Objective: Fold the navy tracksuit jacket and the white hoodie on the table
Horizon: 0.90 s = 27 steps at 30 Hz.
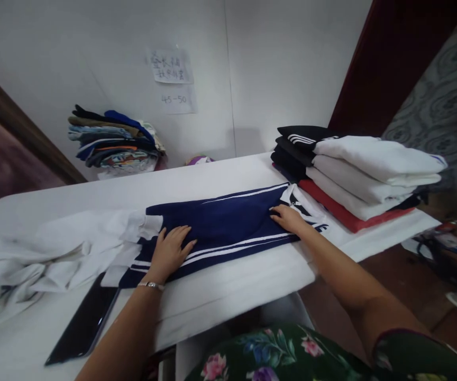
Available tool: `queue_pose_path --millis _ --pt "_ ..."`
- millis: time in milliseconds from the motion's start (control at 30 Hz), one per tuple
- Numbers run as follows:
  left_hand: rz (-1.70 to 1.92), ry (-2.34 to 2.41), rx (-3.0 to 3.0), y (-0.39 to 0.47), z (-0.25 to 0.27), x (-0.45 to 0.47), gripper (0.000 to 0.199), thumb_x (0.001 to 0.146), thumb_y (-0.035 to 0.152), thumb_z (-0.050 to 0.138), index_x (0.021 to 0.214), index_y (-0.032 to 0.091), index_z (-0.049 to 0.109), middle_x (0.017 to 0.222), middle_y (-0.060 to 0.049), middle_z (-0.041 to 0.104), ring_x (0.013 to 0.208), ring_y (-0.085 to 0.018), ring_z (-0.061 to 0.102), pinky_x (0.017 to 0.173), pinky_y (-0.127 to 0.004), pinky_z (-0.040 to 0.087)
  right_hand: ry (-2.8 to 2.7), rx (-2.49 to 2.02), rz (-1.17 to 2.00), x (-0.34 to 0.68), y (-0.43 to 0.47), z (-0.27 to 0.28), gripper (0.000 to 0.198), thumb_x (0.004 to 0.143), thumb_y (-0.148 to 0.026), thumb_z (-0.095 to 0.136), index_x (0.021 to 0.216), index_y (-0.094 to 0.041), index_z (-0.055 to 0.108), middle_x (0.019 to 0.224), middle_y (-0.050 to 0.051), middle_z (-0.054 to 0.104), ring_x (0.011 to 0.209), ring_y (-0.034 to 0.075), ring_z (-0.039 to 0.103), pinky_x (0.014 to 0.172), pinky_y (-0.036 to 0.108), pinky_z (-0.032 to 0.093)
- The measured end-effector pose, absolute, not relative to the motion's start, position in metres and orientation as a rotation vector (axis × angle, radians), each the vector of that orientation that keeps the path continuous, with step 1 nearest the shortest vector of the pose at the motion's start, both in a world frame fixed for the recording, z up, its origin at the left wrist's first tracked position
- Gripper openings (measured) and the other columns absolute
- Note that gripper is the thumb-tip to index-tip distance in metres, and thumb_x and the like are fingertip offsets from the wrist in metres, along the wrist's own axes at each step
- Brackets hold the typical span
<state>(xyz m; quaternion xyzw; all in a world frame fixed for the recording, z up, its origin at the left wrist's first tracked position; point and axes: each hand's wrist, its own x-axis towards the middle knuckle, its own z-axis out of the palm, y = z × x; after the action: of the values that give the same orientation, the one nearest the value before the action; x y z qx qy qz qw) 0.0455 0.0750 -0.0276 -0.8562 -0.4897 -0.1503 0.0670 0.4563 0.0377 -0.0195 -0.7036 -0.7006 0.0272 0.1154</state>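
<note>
Now the striped navy garment [224, 217] lies on the surface [212, 172], left of folded clothes [351, 177]. The left hand [171, 251] presses it, grip spread, holding nothing; whether the right hand [289, 218] pinches it, I cannot tell.

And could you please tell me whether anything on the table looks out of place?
Yes, mildly: the white cloth at the left lies rumpled, unlike the neatly folded clothes at the right. The phone-like slab by the navy garment also seems out of place. Nothing looks spilled or damaged.
</note>
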Motion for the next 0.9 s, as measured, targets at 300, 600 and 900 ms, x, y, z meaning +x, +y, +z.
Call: queue_pose_path --millis 300,600,900 --pt "-0.51 -1.385 -2.599 0.08 -0.032 0.041 0.047 0.09 0.045 0.042 0.124 0.016 0.056 0.127 -0.013 0.062 0.122 -0.028 0.052 0.111 -0.052 0.021 -2.101 -2.207 -0.027 0.509 0.003 -0.015 0.027 0.094 -0.036 0.046 0.099 -0.021 0.068 0.102 0.007 0.07 0.093 0.02 0.063 0.074 0.027 0.043" --pt "-0.486 -1.41 -2.583 0.08 -0.033 0.041 0.048 0.089 0.046 0.041 0.124 0.016 0.057 0.127 -0.013 0.062 0.123 -0.028 0.052 0.111 -0.051 0.021 -1.976 -2.166 -0.086 0.517 0.02 -0.035 0.03 0.094 -0.042 0.045 0.095 -0.022 0.067 0.099 0.005 0.07 0.089 0.019 0.061 0.069 0.026 0.039" --pt "-0.479 -1.441 -2.585 0.082 -0.032 0.041 0.049 0.088 0.046 0.042 0.123 0.016 0.057 0.126 -0.013 0.062 0.122 -0.027 0.052 0.111 -0.051 0.022 -1.99 -2.115 0.09 0.519 0.002 -0.019 0.031 0.093 -0.042 0.047 0.103 -0.022 0.069 0.106 0.006 0.069 0.095 0.019 0.062 0.075 0.025 0.042"
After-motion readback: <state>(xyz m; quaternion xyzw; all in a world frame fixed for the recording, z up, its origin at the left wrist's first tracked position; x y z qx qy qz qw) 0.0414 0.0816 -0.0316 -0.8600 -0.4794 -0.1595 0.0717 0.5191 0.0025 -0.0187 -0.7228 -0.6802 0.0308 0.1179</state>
